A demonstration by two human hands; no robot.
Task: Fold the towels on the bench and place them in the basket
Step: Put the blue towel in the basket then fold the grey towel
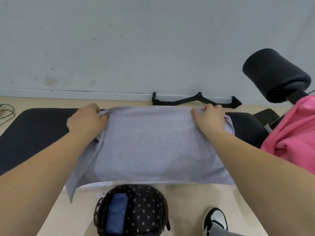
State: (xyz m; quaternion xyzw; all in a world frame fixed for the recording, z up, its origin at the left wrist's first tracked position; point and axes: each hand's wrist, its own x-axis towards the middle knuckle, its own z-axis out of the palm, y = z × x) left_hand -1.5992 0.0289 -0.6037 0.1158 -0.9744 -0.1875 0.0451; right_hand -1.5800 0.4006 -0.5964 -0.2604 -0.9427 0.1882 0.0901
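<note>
Black padded worktop [34, 126] carries the grey towel [153, 143], long axis running hand to hand; left hand [87, 120] and right hand [210, 119] pinch its far corners, basket [132, 210] nearer than both

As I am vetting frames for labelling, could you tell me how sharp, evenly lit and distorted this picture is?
Head view: soft, even light, no glare, faint shadow under the grey towel; head view: wide-angle bending bows the bench towards the frame's edges; head view: left hand, right hand and basket look slightly soft.
</note>
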